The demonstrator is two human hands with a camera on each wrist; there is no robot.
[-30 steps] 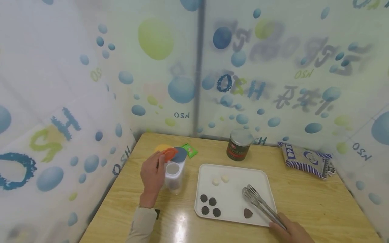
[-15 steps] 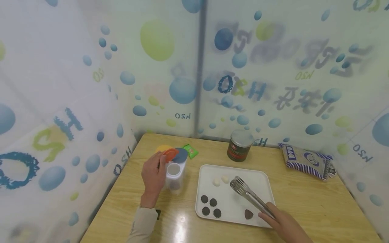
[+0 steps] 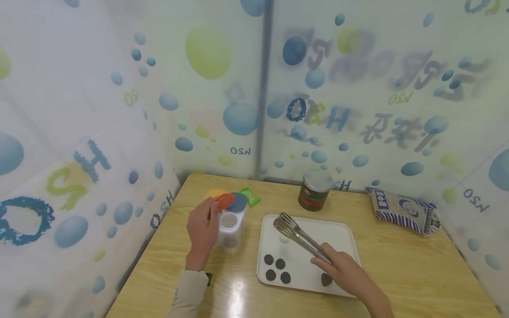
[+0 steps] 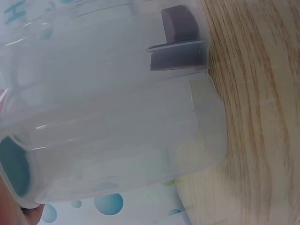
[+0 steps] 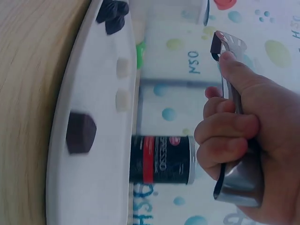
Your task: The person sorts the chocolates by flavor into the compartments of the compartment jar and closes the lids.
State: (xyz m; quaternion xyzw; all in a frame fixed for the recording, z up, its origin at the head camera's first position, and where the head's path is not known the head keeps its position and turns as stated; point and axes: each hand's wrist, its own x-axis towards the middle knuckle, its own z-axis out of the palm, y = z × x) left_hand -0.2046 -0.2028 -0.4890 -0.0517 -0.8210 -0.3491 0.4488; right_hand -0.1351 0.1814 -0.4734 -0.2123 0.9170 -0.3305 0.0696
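Observation:
My left hand (image 3: 203, 226) holds the raised orange lid (image 3: 225, 202) of a clear plastic container (image 3: 230, 240) with several compartments. The front compartment's round mouth is uncovered. Dark brown pieces (image 4: 180, 55) lie at its bottom in the left wrist view. My right hand (image 3: 347, 270) grips metal tongs (image 3: 302, 238) over the white tray (image 3: 336, 236). Between the tong tips in the right wrist view is a dark brown piece (image 5: 216, 45). On the tray lie several dark scalloped pieces (image 3: 280, 263), two white pieces (image 5: 123, 68) and one larger dark brown piece (image 5: 81, 132).
An espresso can (image 3: 315, 191) stands behind the tray. A small green packet (image 3: 250, 198) lies behind the container, and a purple-striped bag (image 3: 401, 210) sits at the back right. Patterned walls (image 3: 222, 163) border the wooden table (image 3: 397, 265).
My right hand has carried the tongs leftward and away from me across the tray, toward the container. My left hand keeps holding the orange lid up, nearly still.

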